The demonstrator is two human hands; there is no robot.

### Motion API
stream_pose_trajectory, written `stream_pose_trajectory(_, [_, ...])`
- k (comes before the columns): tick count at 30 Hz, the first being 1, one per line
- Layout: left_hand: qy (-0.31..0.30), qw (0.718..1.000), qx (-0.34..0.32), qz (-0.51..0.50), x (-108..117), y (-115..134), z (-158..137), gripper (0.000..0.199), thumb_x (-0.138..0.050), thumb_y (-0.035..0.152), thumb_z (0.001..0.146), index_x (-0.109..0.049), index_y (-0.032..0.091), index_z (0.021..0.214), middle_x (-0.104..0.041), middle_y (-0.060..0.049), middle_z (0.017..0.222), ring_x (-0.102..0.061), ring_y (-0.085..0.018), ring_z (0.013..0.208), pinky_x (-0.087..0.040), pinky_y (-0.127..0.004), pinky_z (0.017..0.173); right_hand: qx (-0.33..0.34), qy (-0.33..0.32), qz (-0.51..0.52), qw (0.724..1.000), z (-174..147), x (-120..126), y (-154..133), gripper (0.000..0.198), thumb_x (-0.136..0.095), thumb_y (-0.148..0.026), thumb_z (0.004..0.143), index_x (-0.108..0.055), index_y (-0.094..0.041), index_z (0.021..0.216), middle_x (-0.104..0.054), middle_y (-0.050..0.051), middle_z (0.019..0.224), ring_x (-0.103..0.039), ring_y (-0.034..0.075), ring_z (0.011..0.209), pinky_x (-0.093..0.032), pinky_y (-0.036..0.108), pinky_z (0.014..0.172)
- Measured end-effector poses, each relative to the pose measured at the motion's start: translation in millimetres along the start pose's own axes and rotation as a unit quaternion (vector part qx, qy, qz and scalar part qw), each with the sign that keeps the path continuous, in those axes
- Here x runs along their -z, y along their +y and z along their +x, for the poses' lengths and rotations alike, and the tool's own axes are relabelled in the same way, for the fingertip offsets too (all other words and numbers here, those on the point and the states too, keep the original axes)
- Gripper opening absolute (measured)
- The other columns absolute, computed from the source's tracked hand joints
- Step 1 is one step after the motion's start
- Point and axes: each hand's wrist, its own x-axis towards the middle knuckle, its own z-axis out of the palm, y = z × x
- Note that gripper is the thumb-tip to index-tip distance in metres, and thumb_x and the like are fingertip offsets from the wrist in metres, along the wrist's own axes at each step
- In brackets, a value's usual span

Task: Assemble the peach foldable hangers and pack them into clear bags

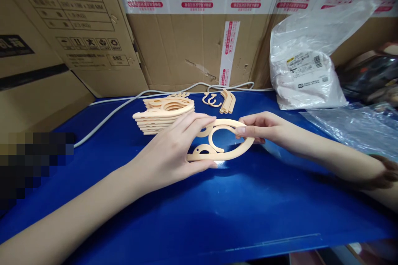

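Observation:
Between my two hands is a cream plastic folding hanger (238, 154), folded into a loop with a curved hook inside it. My left hand (174, 145) grips its left end, thumb below and fingers above, hiding that end. On the right side of the loop, my right hand (261, 128) pinches the rim between thumb and fingers. Behind my left hand stands a stack of similar folded hangers (155, 118). Loose cream hooks (212, 100) and several curved hanger arms (228, 101) lie farther back on the blue table (248, 215).
Cardboard boxes (186, 45) wall off the back and left. A white cable (108, 118) runs along the table's back and left. A labelled plastic bag (306, 66) stands at the back right, beside a clear plastic sheet (357, 126).

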Motion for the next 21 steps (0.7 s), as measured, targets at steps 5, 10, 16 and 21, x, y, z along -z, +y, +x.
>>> stream_pose_trajectory(5, [0.003,1.0,-0.004,0.006,0,0,-1,0.064,-0.067,0.047,0.086,-0.038,0.021,0.137,-0.051,-0.011,0.138,-0.047,-0.028,0.129,-0.041,-0.043,0.109,0.0,-0.011,0.027,1.0,-1,-1,3,0.035,-0.064,-0.05,0.085,-0.064,-0.016,0.078,-0.043,-0.004,0.063,-0.032,0.01,0.057,-0.024,0.026,0.051])
stream_pose_trajectory(10, [0.012,0.999,-0.024,0.038,3,1,-1,0.061,-0.066,0.036,0.087,-0.038,0.016,0.138,-0.05,-0.012,0.137,-0.046,-0.027,0.13,-0.038,-0.04,0.111,0.012,-0.008,0.04,0.999,0,-4,-1,0.041,-0.063,-0.054,0.085,-0.059,-0.016,0.072,-0.044,-0.004,0.062,-0.035,0.009,0.056,-0.027,0.026,0.052])
stream_pose_trajectory(16, [0.045,0.997,0.011,0.065,32,-6,4,0.064,-0.066,0.033,0.085,-0.039,0.015,0.14,-0.051,-0.011,0.136,-0.047,-0.028,0.124,-0.039,-0.043,0.108,0.063,0.061,0.017,0.996,5,3,8,0.071,-0.013,-0.073,0.093,-0.061,-0.019,0.091,-0.058,0.003,0.072,-0.05,0.015,0.058,-0.037,0.029,0.054])
stream_pose_trajectory(21, [0.068,0.988,0.138,0.011,62,-38,3,0.07,-0.065,0.044,0.086,-0.036,0.017,0.143,-0.047,-0.009,0.138,-0.049,-0.028,0.122,-0.037,-0.046,0.11,0.202,0.038,-0.323,0.924,-1,1,12,0.043,-0.038,-0.051,0.099,-0.065,-0.019,0.111,-0.059,0.01,0.118,-0.054,0.024,0.112,-0.041,0.041,0.1])
